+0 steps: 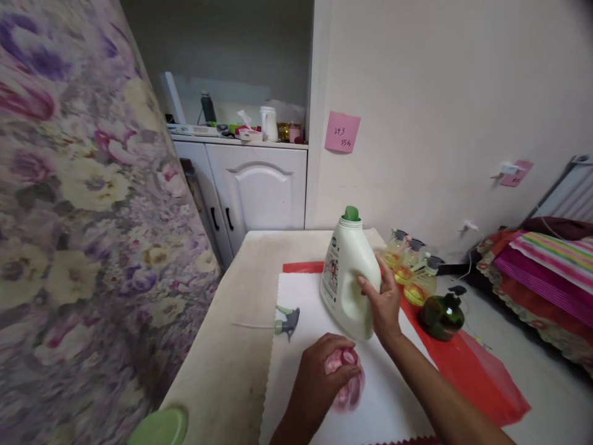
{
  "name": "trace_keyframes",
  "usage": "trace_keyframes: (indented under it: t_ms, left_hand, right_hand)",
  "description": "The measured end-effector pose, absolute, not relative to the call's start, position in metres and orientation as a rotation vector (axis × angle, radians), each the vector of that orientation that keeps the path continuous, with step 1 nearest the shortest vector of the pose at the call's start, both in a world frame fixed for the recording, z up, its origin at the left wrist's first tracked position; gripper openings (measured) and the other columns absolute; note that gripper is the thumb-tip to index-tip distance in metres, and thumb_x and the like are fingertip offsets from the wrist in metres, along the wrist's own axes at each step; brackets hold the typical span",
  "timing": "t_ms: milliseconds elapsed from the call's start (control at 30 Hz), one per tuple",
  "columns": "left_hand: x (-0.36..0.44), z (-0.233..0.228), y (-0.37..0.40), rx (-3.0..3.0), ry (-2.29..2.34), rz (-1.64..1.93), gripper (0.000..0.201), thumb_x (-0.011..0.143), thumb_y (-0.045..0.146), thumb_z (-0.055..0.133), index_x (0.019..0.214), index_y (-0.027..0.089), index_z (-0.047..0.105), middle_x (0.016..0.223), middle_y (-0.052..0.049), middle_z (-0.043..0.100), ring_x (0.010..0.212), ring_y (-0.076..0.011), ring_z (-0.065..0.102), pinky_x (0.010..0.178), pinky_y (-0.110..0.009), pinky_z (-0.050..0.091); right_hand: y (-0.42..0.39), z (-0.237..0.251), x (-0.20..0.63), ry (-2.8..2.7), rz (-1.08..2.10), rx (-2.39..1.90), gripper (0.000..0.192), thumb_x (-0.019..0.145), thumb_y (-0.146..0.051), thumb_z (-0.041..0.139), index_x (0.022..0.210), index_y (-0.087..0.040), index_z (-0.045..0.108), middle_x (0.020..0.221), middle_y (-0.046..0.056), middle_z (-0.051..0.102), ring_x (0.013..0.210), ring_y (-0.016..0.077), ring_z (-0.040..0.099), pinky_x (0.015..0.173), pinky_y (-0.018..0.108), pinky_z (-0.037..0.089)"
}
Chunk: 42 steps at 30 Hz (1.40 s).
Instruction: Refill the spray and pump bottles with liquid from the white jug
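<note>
My right hand [385, 298] is closed around the handle of a large pale green detergent jug [345, 272]. The jug has no cap on, and its green pouring spout shows at the top; it leans slightly over the white sheet [306, 383]. My left hand [327, 371] grips the neck of a small clear pink bottle [349, 395], whose mouth faces up. A grey and green spray trigger head [288, 321] with a long thin tube lies to the left on the sheet's edge.
On the right stand several clear spray bottles [419, 287] with yellow liquid and a dark green pump bottle [442, 316]. Red plastic [482, 374] lies beneath. A green round lid [160, 426] is at the lower left, beside a floral curtain [92, 185]. White cupboards [259, 185] stand behind.
</note>
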State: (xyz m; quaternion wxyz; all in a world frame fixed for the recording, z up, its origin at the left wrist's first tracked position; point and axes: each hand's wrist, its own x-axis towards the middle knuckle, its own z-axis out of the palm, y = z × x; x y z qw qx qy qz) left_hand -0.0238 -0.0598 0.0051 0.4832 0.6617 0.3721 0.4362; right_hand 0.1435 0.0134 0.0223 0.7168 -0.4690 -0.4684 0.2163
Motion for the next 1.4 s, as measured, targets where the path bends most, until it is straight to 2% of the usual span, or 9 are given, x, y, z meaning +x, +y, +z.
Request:
trace_keyframes:
  t_ms: [167, 467, 567, 700, 833, 967, 1033, 1200, 1400]
  left_hand:
    - [-0.026, 0.006, -0.06, 1.603, 0.893, 1.042, 0.022, 0.067, 0.021, 0.074, 0.089, 0.021, 0.073, 0.089, -0.005, 0.069, 0.088, -0.0221, 0.063, 0.084, -0.03, 0.047]
    - [-0.026, 0.006, -0.06, 1.604, 0.901, 1.03, 0.025, 0.068, 0.019, 0.073, 0.092, 0.02, 0.072, 0.093, -0.005, 0.069, 0.091, -0.0217, 0.063, 0.085, -0.03, 0.047]
    - [-0.025, 0.007, -0.059, 1.644, 0.919, 1.022, 0.025, 0.068, 0.022, 0.073, 0.093, 0.021, 0.071, 0.094, -0.006, 0.07, 0.091, -0.0227, 0.063, 0.086, -0.031, 0.047]
    - [-0.026, 0.009, -0.057, 1.704, 0.913, 1.025, 0.024, 0.069, 0.022, 0.072, 0.093, 0.022, 0.071, 0.096, -0.006, 0.07, 0.095, -0.023, 0.063, 0.089, -0.033, 0.047]
    - [-0.028, 0.009, -0.057, 1.751, 0.94, 1.004, 0.024, 0.069, 0.021, 0.072, 0.093, 0.022, 0.071, 0.1, -0.006, 0.07, 0.098, -0.0237, 0.063, 0.091, -0.034, 0.047]
    - [-0.032, 0.006, -0.056, 1.765, 0.902, 0.966, 0.03, 0.069, 0.019, 0.072, 0.099, 0.022, 0.071, 0.105, -0.006, 0.069, 0.103, -0.0237, 0.061, 0.095, -0.035, 0.045]
    - [-0.034, 0.005, -0.056, 1.773, 0.894, 0.942, 0.033, 0.07, 0.019, 0.071, 0.103, 0.022, 0.069, 0.108, -0.006, 0.068, 0.105, -0.0234, 0.06, 0.097, -0.035, 0.044]
    - [-0.037, 0.0, -0.052, 1.773, 0.904, 0.828, 0.043, 0.069, 0.021, 0.072, 0.112, 0.021, 0.065, 0.113, -0.007, 0.067, 0.108, -0.0242, 0.059, 0.099, -0.037, 0.043]
    - [-0.043, -0.014, -0.051, 1.676, 0.847, 0.721, 0.07, 0.058, 0.021, 0.081, 0.124, 0.022, 0.056, 0.121, -0.008, 0.064, 0.111, -0.0262, 0.059, 0.098, -0.04, 0.046]
  right_hand:
    - [0.014, 0.0, 0.124, -1.041, 0.559, -0.981, 0.072, 0.08, -0.038, 0.064, 0.143, -0.022, 0.033, 0.144, 0.011, 0.044, 0.129, 0.026, 0.045, 0.109, 0.043, 0.035]
    - [-0.01, -0.023, 0.123, -1.113, 0.99, -0.787, 0.086, 0.079, -0.038, 0.068, 0.148, -0.028, 0.017, 0.124, 0.008, 0.06, 0.109, 0.0251, 0.06, 0.096, 0.04, 0.048]
    - [-0.012, -0.038, 0.128, -1.116, 1.03, -0.812, 0.078, 0.079, -0.038, 0.068, 0.144, -0.028, 0.026, 0.119, 0.008, 0.063, 0.109, 0.0262, 0.061, 0.096, 0.042, 0.048]
    - [-0.019, -0.055, 0.136, -1.146, 0.935, -0.895, 0.059, 0.076, -0.035, 0.071, 0.129, -0.027, 0.048, 0.129, 0.008, 0.059, 0.122, 0.027, 0.053, 0.105, 0.045, 0.041]
    - [-0.054, -0.057, 0.146, -1.081, 0.804, -1.081, 0.05, 0.08, -0.036, 0.067, 0.126, -0.026, 0.051, 0.126, 0.009, 0.061, 0.117, 0.027, 0.057, 0.104, 0.048, 0.042]
    - [-0.099, -0.058, 0.148, -1.209, 0.893, -1.122, 0.039, 0.084, -0.039, 0.062, 0.12, -0.025, 0.057, 0.121, 0.009, 0.064, 0.116, 0.0278, 0.058, 0.103, 0.045, 0.044]
    - [-0.11, -0.063, 0.144, -1.318, 0.918, -1.088, 0.047, 0.077, -0.038, 0.069, 0.121, -0.026, 0.058, 0.124, 0.008, 0.061, 0.12, 0.0286, 0.055, 0.104, 0.043, 0.043]
    - [-0.107, -0.084, 0.129, -1.321, 0.901, -1.171, 0.094, 0.053, -0.02, 0.084, 0.137, -0.028, 0.041, 0.139, 0.008, 0.05, 0.129, 0.03, 0.045, 0.11, 0.046, 0.034]
    - [-0.1, -0.094, 0.116, -1.332, 0.929, -1.157, 0.108, 0.049, -0.019, 0.086, 0.142, -0.029, 0.031, 0.139, 0.009, 0.049, 0.127, 0.0309, 0.047, 0.109, 0.047, 0.035]
